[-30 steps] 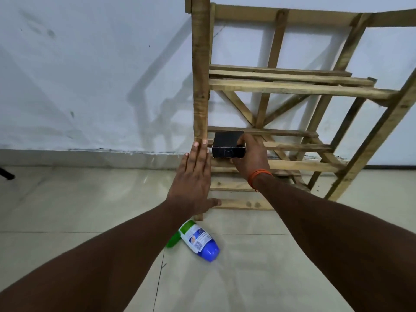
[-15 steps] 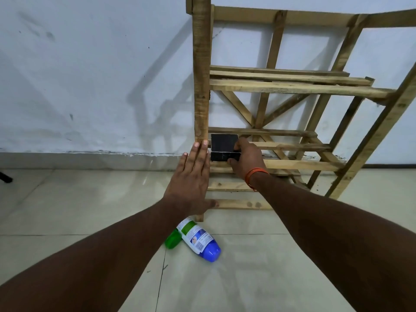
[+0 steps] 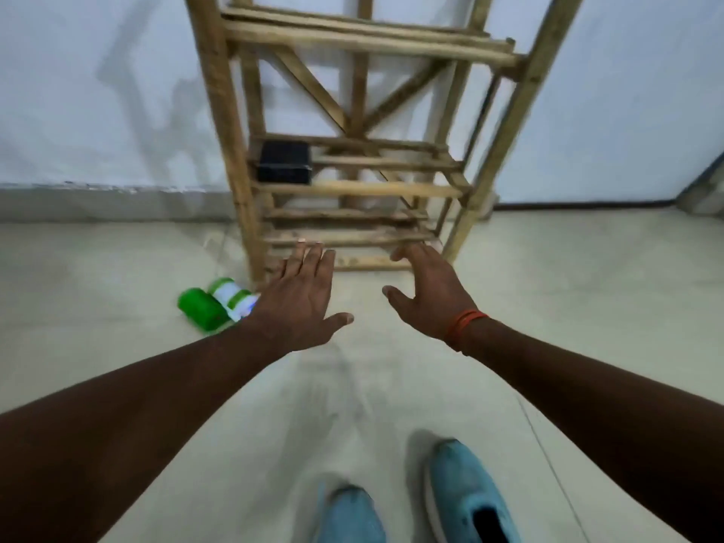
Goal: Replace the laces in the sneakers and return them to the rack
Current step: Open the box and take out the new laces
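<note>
The left hand and right hand are held spread and empty below the rack at 12 o'clock. The sneakers are seen on the floor at 6 o'clock. Though blurred, they are judged light and soft, best gripped at the heel collar.

home: wooden rack, tiled floor, plain wall.

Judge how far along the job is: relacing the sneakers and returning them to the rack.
Done: a black box sits on the wooden rack. In hand: nothing; the left hand and right hand are open and empty. Left: both blue sneakers stand on the floor, off the rack, with no laces visible.
</note>
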